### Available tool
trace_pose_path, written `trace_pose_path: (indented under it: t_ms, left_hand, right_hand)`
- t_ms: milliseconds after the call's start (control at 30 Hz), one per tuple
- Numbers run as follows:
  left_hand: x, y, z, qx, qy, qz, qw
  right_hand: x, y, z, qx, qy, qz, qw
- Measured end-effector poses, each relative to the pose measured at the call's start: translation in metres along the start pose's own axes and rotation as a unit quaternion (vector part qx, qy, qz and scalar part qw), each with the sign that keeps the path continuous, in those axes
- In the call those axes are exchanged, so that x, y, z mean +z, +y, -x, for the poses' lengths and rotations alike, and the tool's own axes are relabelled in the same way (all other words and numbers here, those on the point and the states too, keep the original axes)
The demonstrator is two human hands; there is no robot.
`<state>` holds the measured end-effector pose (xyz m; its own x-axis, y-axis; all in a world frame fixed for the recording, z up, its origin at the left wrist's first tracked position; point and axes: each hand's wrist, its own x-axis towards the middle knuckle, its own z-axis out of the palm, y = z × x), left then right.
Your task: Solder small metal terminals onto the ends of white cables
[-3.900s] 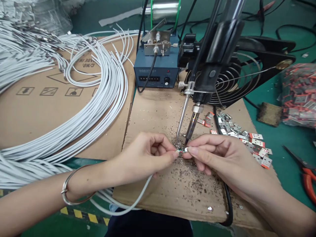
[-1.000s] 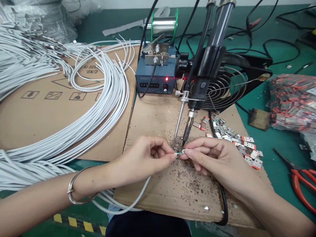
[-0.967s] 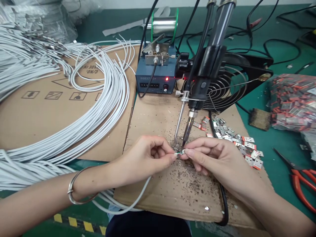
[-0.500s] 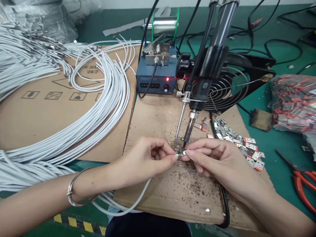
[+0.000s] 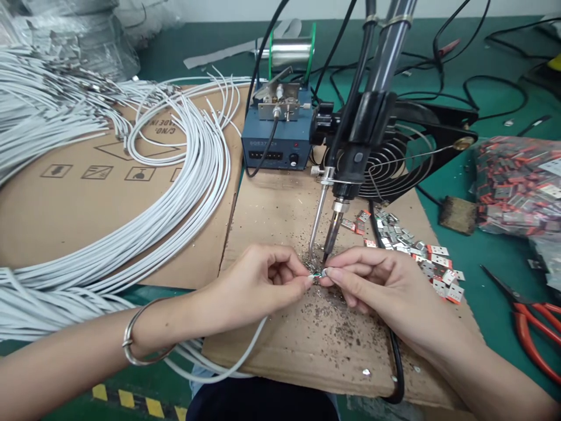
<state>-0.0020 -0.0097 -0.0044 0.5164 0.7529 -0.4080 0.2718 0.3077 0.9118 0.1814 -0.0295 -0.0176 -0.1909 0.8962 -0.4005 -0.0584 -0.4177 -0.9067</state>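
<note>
While the left hand [image 5: 258,286] pinches the end of a white, round-jacketed cable [image 5: 253,349] between thumb and forefinger, thin green and white wires [image 5: 316,275] bridge the narrow gap to the right hand [image 5: 390,286]; that hand is closed to a fingertip pinch on a small, silvery metal connector [image 5: 324,272], largely hidden by the fingers, so whether wire and metal touch I cannot tell.

Just above the connector points the dark, tapered tip of a black, upright-mounted soldering iron [image 5: 333,234], with a thin, bent steel tube [image 5: 318,216] beside it; the right fingertips are so near the tip that a small slip could burn them, and a tremor in either pinch could pull the wires out of line or let two of them bridge under molten solder.

Below, dark crumbs [image 5: 342,330] litter the brown cardboard sheet [image 5: 272,216] and could stick to a joint; farther out lie silver-and-orange USB plugs [image 5: 439,261], red-handled pliers [image 5: 523,327] and a blue, box-shaped control unit [image 5: 258,131].
</note>
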Motion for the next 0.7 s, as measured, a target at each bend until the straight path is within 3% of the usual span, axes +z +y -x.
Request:
trace_pose_path:
  t_ms: [700]
  left_hand:
    - [0.0015, 0.0004, 0.0002, -0.004, 0.010, 0.035, 0.999]
  right_hand:
    - [-0.0010, 0.0005, -0.0017, 0.012, 0.003, -0.008, 1.000]
